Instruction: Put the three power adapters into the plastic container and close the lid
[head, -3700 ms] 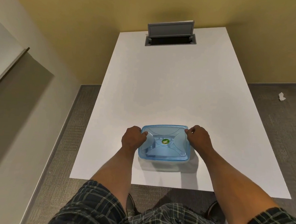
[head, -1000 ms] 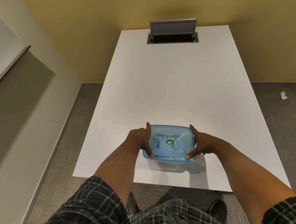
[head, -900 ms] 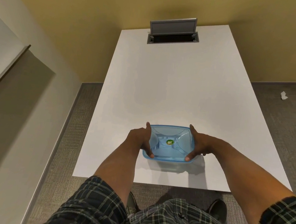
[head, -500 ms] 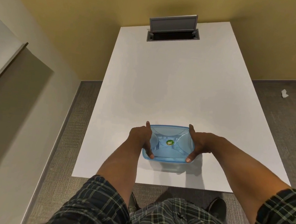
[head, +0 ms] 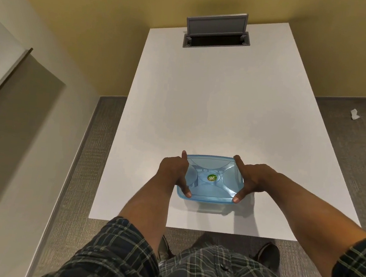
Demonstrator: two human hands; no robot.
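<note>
Head view: left hand (head: 172, 172) and right hand (head: 254, 180) clamped on opposite sides of plastic container (head: 207, 204), thumbs on near corners of blue lid (head: 211, 179). Near front edge of white table (head: 203, 106). Adapters not visible, probably inside. Lid seemingly on; only final pressing left.

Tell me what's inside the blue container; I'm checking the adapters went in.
The blue lid covers the container, with both hands pressing its sides. Its contents are hidden; no adapters show through.
</note>
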